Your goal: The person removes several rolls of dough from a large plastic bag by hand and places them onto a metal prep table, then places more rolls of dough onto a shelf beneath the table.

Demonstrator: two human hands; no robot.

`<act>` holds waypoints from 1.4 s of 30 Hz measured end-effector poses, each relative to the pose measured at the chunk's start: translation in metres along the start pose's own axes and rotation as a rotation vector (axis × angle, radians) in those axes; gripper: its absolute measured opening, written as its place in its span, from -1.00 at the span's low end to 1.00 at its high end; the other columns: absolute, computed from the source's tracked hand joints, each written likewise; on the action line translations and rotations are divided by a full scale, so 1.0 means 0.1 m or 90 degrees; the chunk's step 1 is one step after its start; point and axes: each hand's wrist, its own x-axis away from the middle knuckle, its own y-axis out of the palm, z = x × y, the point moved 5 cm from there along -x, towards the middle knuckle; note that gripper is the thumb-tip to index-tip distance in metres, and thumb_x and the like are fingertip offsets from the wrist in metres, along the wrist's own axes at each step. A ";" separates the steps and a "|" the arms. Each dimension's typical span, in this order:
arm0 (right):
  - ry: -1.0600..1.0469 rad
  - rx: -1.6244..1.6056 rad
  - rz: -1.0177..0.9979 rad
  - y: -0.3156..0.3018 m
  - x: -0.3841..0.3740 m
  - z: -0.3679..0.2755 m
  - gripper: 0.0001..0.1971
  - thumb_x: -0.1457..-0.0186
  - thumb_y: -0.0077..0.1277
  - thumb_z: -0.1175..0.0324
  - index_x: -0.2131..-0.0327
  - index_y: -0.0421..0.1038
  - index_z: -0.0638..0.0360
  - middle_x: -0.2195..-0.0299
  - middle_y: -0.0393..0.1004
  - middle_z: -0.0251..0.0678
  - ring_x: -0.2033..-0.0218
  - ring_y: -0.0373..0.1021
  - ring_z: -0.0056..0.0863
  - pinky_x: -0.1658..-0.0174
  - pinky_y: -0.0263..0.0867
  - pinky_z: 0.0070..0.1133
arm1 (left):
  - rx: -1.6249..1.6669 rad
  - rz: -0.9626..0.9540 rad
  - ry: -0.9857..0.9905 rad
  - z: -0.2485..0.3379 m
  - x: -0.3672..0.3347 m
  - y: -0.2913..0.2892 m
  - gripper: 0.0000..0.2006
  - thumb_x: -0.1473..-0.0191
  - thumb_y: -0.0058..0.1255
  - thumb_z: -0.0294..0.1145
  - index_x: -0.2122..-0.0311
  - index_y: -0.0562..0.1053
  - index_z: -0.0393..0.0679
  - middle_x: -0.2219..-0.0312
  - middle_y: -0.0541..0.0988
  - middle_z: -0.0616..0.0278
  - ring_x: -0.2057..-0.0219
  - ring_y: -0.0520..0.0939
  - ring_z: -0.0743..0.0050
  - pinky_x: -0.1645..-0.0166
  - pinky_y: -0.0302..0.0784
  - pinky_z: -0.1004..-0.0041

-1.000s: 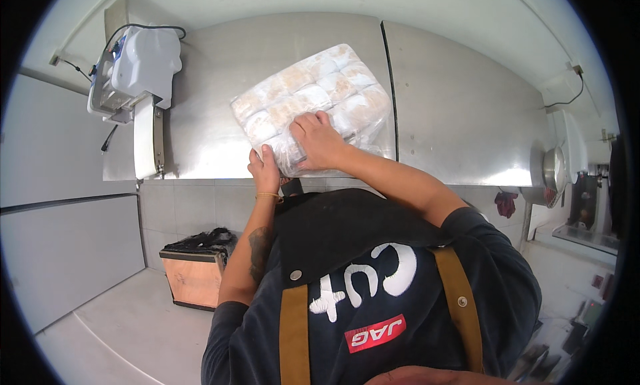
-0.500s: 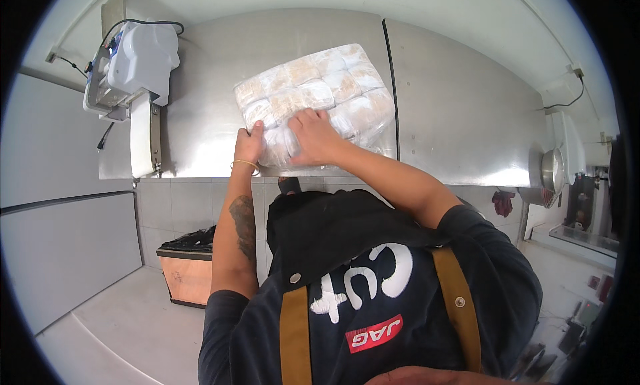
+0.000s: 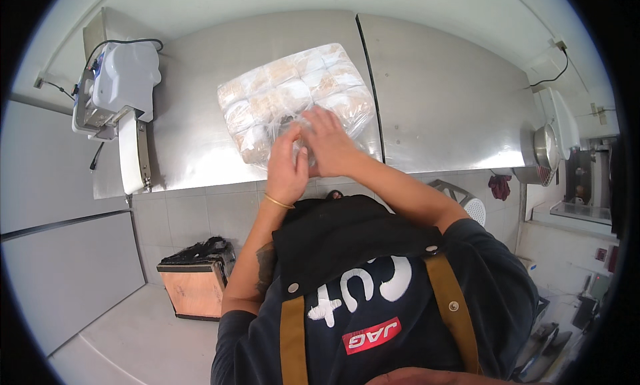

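A bulky block of white-and-tan bundles [image 3: 297, 75], wrapped together in clear plastic, lies on the steel table in front of me. What the bundles hold is not clear. My left hand [image 3: 288, 165] is at the block's near edge, its fingers bent over a bunched part of the clear plastic wrap [image 3: 308, 135]. Right beside it, my right hand [image 3: 331, 144] curls its fingers into the same film, which stretches and wrinkles between the two hands. The fingertips are partly hidden by the film and the hands themselves.
At the table's [image 3: 440, 105] left end stands a light grey machine [image 3: 123, 78] with a black cable. A dark seam crosses the tabletop right of the block. Metal bowls [image 3: 547, 148] stand at the right end. Below are a wood-sided box [image 3: 193, 293] and a perforated stool [image 3: 470, 205].
My left hand has moved right from the block's left front corner to beside my right hand. Plastic film is now bunched and pulled between them. The view has shifted slightly.
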 end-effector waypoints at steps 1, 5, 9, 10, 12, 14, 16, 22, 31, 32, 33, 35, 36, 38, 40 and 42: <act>0.025 -0.016 0.019 -0.04 0.06 0.16 -0.09 0.04 0.31 -0.11 -0.31 0.25 0.16 -0.32 0.16 0.01 -0.42 -0.04 0.11 -0.42 -0.07 -0.04 | -0.076 0.004 -0.008 0.02 0.00 0.07 -0.46 -0.14 0.08 -0.47 -0.23 0.30 -0.31 -0.06 0.46 -0.17 -0.14 0.45 -0.17 -0.24 0.36 0.07; 0.081 0.037 0.024 -0.24 0.28 0.45 -0.16 0.05 0.34 0.00 -0.25 0.31 0.22 -0.28 0.21 0.01 -0.35 0.06 0.13 -0.38 0.09 -0.24 | -0.449 -0.087 -0.017 -0.10 -0.02 0.09 -0.17 0.04 0.31 -0.13 -0.27 0.23 -0.32 -0.06 0.50 -0.12 -0.13 0.49 0.00 -0.24 0.30 0.07; 0.048 0.011 0.086 -0.31 0.34 0.43 -0.21 0.02 0.33 0.03 -0.22 0.33 0.22 -0.20 0.27 -0.07 -0.26 0.16 0.01 -0.30 0.16 -0.19 | -0.566 -0.259 -0.123 -0.06 -0.25 0.20 -0.06 0.22 0.42 0.13 -0.17 0.31 -0.28 0.02 0.58 -0.05 -0.07 0.57 0.12 -0.17 0.28 0.17; 0.043 -0.017 0.076 -0.26 0.30 0.39 -0.23 0.01 0.32 0.04 -0.22 0.33 0.22 -0.20 0.27 -0.09 -0.25 0.16 -0.02 -0.29 0.17 -0.19 | -0.562 -0.261 -0.153 -0.06 -0.32 0.24 -0.08 0.24 0.44 0.14 -0.13 0.32 -0.26 0.03 0.59 -0.04 -0.06 0.57 0.11 -0.16 0.27 0.17; 0.039 -0.038 0.058 -0.17 0.28 0.37 -0.24 0.01 0.32 0.04 -0.21 0.33 0.20 -0.19 0.27 -0.12 -0.24 0.17 -0.07 -0.27 0.18 -0.19 | -0.554 -0.268 -0.211 -0.04 -0.41 0.35 -0.12 0.29 0.46 0.16 -0.04 0.35 -0.22 0.05 0.60 -0.02 -0.05 0.58 0.10 -0.16 0.25 0.16; 0.031 -0.021 0.039 -0.10 0.27 0.38 -0.22 0.04 0.35 0.03 -0.21 0.33 0.18 -0.18 0.28 -0.14 -0.24 0.17 -0.10 -0.26 0.18 -0.19 | -0.543 -0.242 -0.144 -0.09 -0.37 0.36 -0.16 0.28 0.46 0.12 -0.04 0.36 -0.20 0.06 0.59 0.02 -0.03 0.57 0.10 -0.15 0.25 0.16; 0.064 -0.040 0.029 -0.13 0.31 0.45 -0.15 0.11 0.40 0.04 -0.22 0.32 0.19 -0.18 0.27 -0.17 -0.23 0.17 -0.09 -0.27 0.18 -0.23 | -0.555 -0.214 -0.066 -0.09 -0.26 0.39 -0.19 0.27 0.47 0.07 -0.03 0.37 -0.17 0.07 0.57 0.06 -0.02 0.56 0.10 -0.14 0.26 0.16; 0.055 -0.034 0.010 -0.25 0.42 0.45 -0.02 0.31 0.52 0.01 -0.23 0.32 0.11 -0.22 0.25 -0.20 -0.27 0.14 -0.09 -0.29 0.13 -0.18 | -0.568 -0.121 0.147 0.06 0.02 0.45 -0.16 0.30 0.50 -0.10 -0.13 0.36 -0.12 0.07 0.51 0.14 0.00 0.51 0.14 -0.11 0.29 0.13; -0.051 -0.076 0.024 -0.02 0.45 0.43 -0.12 0.32 0.49 0.19 -0.15 0.36 0.19 -0.24 0.25 -0.17 -0.31 0.12 -0.06 -0.32 0.07 -0.13 | -0.405 -0.126 0.149 0.07 0.14 0.24 -0.02 0.25 0.49 -0.04 -0.28 0.28 -0.22 -0.06 0.49 0.01 -0.10 0.49 0.07 -0.17 0.30 0.12; -0.069 -0.078 0.040 0.01 0.46 0.42 -0.13 0.33 0.48 0.21 -0.14 0.36 0.21 -0.24 0.25 -0.16 -0.30 0.12 -0.05 -0.31 0.07 -0.12 | -0.407 -0.157 0.109 0.08 0.07 0.18 -0.02 0.23 0.48 -0.02 -0.28 0.28 -0.25 -0.04 0.52 -0.02 -0.09 0.52 0.03 -0.17 0.33 0.12; -0.064 -0.082 0.049 -0.01 0.49 0.42 -0.14 0.33 0.48 0.23 -0.14 0.36 0.22 -0.23 0.26 -0.15 -0.30 0.13 -0.05 -0.31 0.07 -0.12 | -0.408 -0.188 0.068 0.12 -0.03 0.12 -0.02 0.21 0.47 0.00 -0.28 0.29 -0.28 -0.03 0.54 -0.06 -0.07 0.54 0.00 -0.16 0.36 0.11; -0.057 -0.094 0.067 -0.05 0.54 0.39 -0.15 0.33 0.47 0.27 -0.13 0.36 0.25 -0.22 0.27 -0.15 -0.29 0.14 -0.05 -0.31 0.07 -0.13 | -0.360 -0.224 -0.005 0.05 -0.18 0.08 -0.05 0.17 0.45 0.05 -0.25 0.33 -0.32 0.00 0.58 -0.11 -0.01 0.59 -0.06 -0.10 0.44 0.12; -0.056 -0.091 0.075 -0.04 0.57 0.37 -0.15 0.33 0.47 0.27 -0.12 0.35 0.26 -0.22 0.27 -0.15 -0.30 0.14 -0.06 -0.31 0.07 -0.13 | -0.310 -0.227 -0.034 -0.04 -0.27 0.09 -0.08 0.15 0.45 0.07 -0.22 0.36 -0.34 0.01 0.60 -0.14 0.03 0.62 -0.07 -0.05 0.49 0.14; -0.053 -0.087 0.092 0.00 0.63 0.32 -0.16 0.33 0.47 0.27 -0.11 0.35 0.27 -0.21 0.27 -0.16 -0.31 0.13 -0.07 -0.32 0.08 -0.15 | -0.258 -0.242 -0.047 -0.28 -0.42 0.15 -0.20 0.07 0.40 0.07 -0.13 0.44 -0.36 0.08 0.64 -0.13 0.13 0.67 -0.04 0.05 0.56 0.19; -0.050 -0.101 0.132 0.02 0.64 0.28 -0.16 0.33 0.48 0.27 -0.10 0.35 0.28 -0.22 0.26 -0.15 -0.31 0.13 -0.06 -0.31 0.11 -0.15 | -0.254 -0.266 -0.015 -0.52 -0.52 0.23 -0.37 -0.05 0.34 0.01 -0.01 0.52 -0.39 0.19 0.68 -0.07 0.25 0.71 0.05 0.15 0.59 0.25; -0.031 -0.119 0.154 0.05 0.68 0.34 -0.17 0.33 0.48 0.27 -0.09 0.34 0.28 -0.22 0.26 -0.14 -0.30 0.14 -0.05 -0.30 0.13 -0.16 | -0.164 -0.310 -0.113 -0.48 -0.66 0.34 -0.50 -0.09 0.30 -0.06 0.04 0.57 -0.31 0.25 0.69 -0.03 0.30 0.70 0.05 0.11 0.60 0.25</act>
